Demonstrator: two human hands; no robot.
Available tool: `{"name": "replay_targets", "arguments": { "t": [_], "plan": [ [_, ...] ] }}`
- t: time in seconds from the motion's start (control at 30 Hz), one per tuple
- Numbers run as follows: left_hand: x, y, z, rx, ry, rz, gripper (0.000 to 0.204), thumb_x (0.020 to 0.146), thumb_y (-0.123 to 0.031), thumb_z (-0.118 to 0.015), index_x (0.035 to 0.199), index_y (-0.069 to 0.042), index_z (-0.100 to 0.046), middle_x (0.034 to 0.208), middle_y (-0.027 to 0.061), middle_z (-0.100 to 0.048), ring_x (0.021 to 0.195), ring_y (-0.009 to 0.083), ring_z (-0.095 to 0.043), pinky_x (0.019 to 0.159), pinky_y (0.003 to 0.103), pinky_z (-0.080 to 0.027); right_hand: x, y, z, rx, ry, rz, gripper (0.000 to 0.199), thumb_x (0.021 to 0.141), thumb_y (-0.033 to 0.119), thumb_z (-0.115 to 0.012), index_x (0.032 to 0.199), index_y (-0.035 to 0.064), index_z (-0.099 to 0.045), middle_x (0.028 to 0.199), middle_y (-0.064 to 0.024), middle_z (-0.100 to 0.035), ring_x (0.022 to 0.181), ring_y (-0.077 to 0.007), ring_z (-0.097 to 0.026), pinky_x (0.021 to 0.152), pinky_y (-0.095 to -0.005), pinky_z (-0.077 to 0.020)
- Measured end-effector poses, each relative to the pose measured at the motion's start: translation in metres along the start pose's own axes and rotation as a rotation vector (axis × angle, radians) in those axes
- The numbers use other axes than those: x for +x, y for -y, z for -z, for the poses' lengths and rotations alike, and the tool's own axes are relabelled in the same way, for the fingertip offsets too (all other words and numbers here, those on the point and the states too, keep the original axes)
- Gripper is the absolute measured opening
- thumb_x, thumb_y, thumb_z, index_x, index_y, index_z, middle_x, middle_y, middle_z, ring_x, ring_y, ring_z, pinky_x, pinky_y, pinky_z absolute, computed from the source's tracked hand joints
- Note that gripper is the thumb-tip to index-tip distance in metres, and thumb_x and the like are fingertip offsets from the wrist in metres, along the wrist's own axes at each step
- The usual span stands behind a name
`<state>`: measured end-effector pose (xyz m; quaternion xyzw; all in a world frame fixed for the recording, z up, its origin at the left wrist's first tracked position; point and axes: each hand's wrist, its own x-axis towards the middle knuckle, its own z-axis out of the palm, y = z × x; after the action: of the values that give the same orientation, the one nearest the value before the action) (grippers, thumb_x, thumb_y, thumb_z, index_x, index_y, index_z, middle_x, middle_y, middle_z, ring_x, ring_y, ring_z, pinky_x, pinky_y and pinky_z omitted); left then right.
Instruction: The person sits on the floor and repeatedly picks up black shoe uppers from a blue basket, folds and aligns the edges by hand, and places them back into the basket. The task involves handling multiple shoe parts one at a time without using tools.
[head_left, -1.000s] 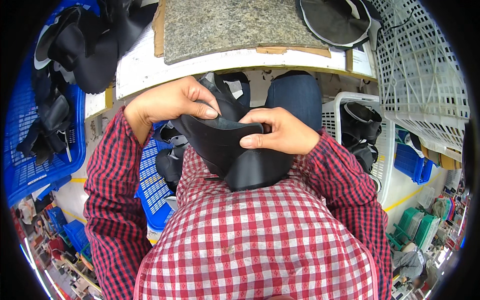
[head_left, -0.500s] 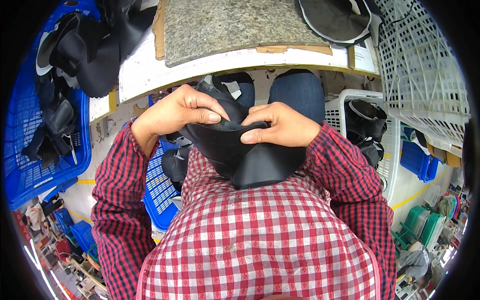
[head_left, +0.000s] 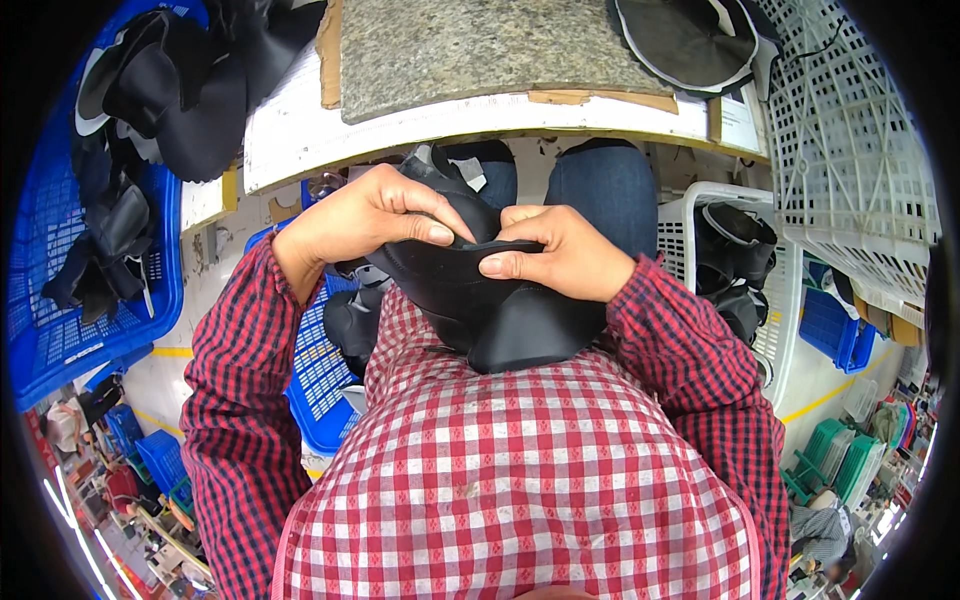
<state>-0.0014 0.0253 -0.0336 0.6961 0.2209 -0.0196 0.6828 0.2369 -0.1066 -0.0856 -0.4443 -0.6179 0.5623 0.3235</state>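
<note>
A black leather shoe upper (head_left: 540, 325) is held in front of my chest, its rounded end hanging down over my checked apron. My left hand (head_left: 385, 215) pinches its top edge, the thumb on the near side and the index finger dipping over the rim. Close beside it, my right hand (head_left: 568, 250) grips the same edge between thumb and curled fingers. The fingertips of both hands are partly hidden behind and inside the fold.
A white table (head_left: 290, 140) with a stone slab (head_left: 480, 50) lies ahead, another black upper (head_left: 690, 40) at its right. Blue baskets (head_left: 170, 270) with black pieces stand left. A white crate (head_left: 690, 200) holds black uppers at right, below a tall white basket (head_left: 850, 130).
My left hand has shifted slightly right along the edge, closer to my right hand. The gap at the rim between the hands looks narrower. Both hands still hold the shoe upper.
</note>
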Motion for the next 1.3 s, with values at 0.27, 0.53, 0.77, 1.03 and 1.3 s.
{"name": "replay_targets", "arguments": {
  "t": [0.27, 0.53, 0.77, 1.03, 1.3],
  "plan": [
    [-0.015, 0.014, -0.014, 0.011, -0.185, 0.061, 0.028, 0.107, -0.025, -0.062, 0.111, 0.001, -0.071, 0.098, 0.0002, -0.072, 0.092, 0.008, -0.063, 0.087, 0.025, -0.05, 0.001, -0.003, -0.004, 0.021, -0.057, -0.011, 0.023, 0.093, 0.024, -0.08, 0.095, 0.0015, -0.08, 0.079, -0.0038, -0.062, 0.074, -0.0136, -0.06, 0.067, -0.0312, -0.0478],
    [-0.04, 0.018, -0.047, 0.018, -0.501, -0.066, 0.025, 0.09, -0.013, -0.083, 0.106, -0.001, -0.067, 0.096, -0.0029, -0.064, 0.092, 0.0053, -0.058, 0.081, 0.024, -0.049, 0.009, 0.003, 0.01, -0.044, 0.067, -0.064, 0.027, 0.093, 0.027, -0.08, 0.1, 0.0006, -0.077, 0.082, -0.0082, -0.068, 0.075, -0.0175, -0.064, 0.07, -0.0331, -0.0499],
    [-0.042, 0.015, -0.05, 0.004, -0.526, -0.041, 0.026, 0.087, -0.011, -0.086, 0.102, -0.001, -0.067, 0.094, -0.0039, -0.064, 0.089, 0.0043, -0.057, 0.079, 0.023, -0.049, 0.029, 0.015, -0.003, -0.149, 0.121, 0.044, 0.036, 0.09, 0.032, -0.082, 0.101, 0.0002, -0.068, 0.078, -0.0159, -0.065, 0.07, -0.0257, -0.064, 0.069, -0.0397, -0.0499],
    [-0.039, 0.016, -0.054, 0.068, -0.599, -0.061, 0.019, 0.094, -0.016, -0.079, 0.102, -0.002, -0.069, 0.091, -0.0045, -0.063, 0.088, 0.0033, -0.055, 0.079, 0.023, -0.047, 0.028, 0.004, -0.013, 0.015, 0.088, -0.045, 0.033, 0.089, 0.029, -0.082, 0.101, 0.0006, -0.07, 0.084, -0.0153, -0.071, 0.077, -0.0254, -0.069, 0.074, -0.0377, -0.0529],
    [-0.017, 0.011, 0.007, -0.122, -0.145, 0.009, 0.023, 0.101, -0.02, -0.071, 0.111, 0.0, -0.072, 0.098, 0.0003, -0.071, 0.09, 0.0075, -0.064, 0.083, 0.025, -0.051, 0.021, 0.021, -0.012, -0.26, -0.018, -0.031, 0.049, 0.08, 0.036, -0.089, 0.106, 0.0015, -0.066, 0.094, -0.0135, -0.075, 0.089, -0.0317, -0.073, 0.079, -0.0407, -0.0551]
  ]
}}
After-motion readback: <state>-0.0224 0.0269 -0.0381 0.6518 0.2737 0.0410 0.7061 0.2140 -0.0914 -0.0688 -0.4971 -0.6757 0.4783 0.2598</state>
